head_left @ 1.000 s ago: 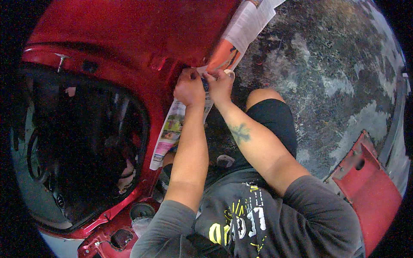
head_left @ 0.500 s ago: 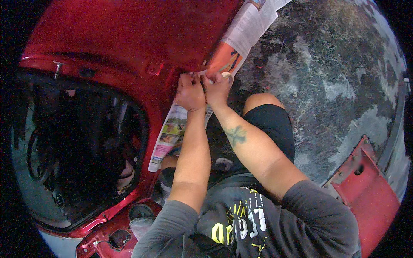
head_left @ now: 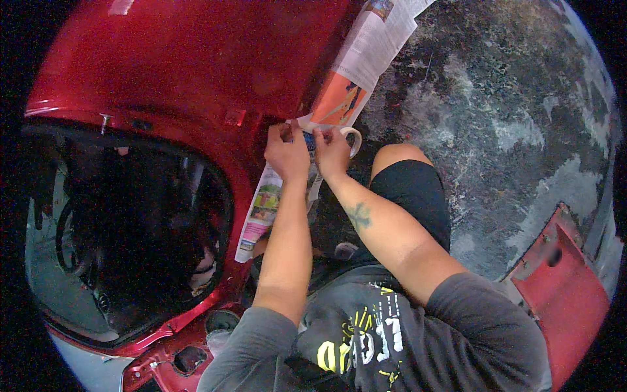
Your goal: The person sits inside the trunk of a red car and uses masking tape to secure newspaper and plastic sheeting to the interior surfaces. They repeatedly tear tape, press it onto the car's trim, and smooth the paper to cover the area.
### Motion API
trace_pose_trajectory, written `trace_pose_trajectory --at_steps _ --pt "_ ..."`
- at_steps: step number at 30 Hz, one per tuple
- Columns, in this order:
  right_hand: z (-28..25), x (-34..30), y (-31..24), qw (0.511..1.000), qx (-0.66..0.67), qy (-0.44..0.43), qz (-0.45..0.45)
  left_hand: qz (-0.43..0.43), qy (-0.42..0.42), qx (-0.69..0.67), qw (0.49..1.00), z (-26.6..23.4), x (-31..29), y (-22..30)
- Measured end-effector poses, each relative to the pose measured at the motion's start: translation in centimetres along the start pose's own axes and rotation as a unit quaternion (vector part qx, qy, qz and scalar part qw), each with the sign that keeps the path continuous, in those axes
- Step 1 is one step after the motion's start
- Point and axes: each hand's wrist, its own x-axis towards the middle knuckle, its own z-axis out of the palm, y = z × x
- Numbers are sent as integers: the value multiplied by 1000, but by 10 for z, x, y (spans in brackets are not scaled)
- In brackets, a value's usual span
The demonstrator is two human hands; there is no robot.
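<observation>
My left hand (head_left: 287, 157) is closed, its fingertips pinched at the top edge of a newspaper sheet (head_left: 262, 209) that hangs along the lower side of a red car body (head_left: 261, 59). Close beside it, my right hand (head_left: 332, 155) has bent fingers and holds a roll of pale masking tape (head_left: 354, 142), whose ring shows past the fingers. Just above both hands, a second newspaper strip (head_left: 366, 52) with an orange picture runs up along the car's edge. What lies exactly between the fingertips is too small to make out.
To the left is a dark car door opening (head_left: 144, 222) with a steering wheel inside. A loose red panel (head_left: 562, 281) lies at the right on the stained grey floor (head_left: 496, 130). Red door-frame metal (head_left: 153, 369) stands at lower left, near my bent knee (head_left: 408, 157).
Both hands have come slightly down the picture. The right hand has turned, so more of the tape ring shows. The view has shifted a little, with the newspaper still along the car.
</observation>
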Motion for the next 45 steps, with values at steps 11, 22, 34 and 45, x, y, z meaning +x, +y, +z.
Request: trace_pose_trajectory --at_steps 11,22,34,45 --pt "23 7 -2 998 56 -11 7 313 -328 226 862 -12 12 -43" --pt "-19 8 -7 990 63 -59 107 211 -244 124 938 -69 -54 -79" --pt "-88 -98 -62 821 -54 -541 -173 -164 -112 -194 961 -176 -117 -69" --pt "-86 -103 -58 797 -117 -553 -210 2 -188 -144 972 -162 -108 -88"
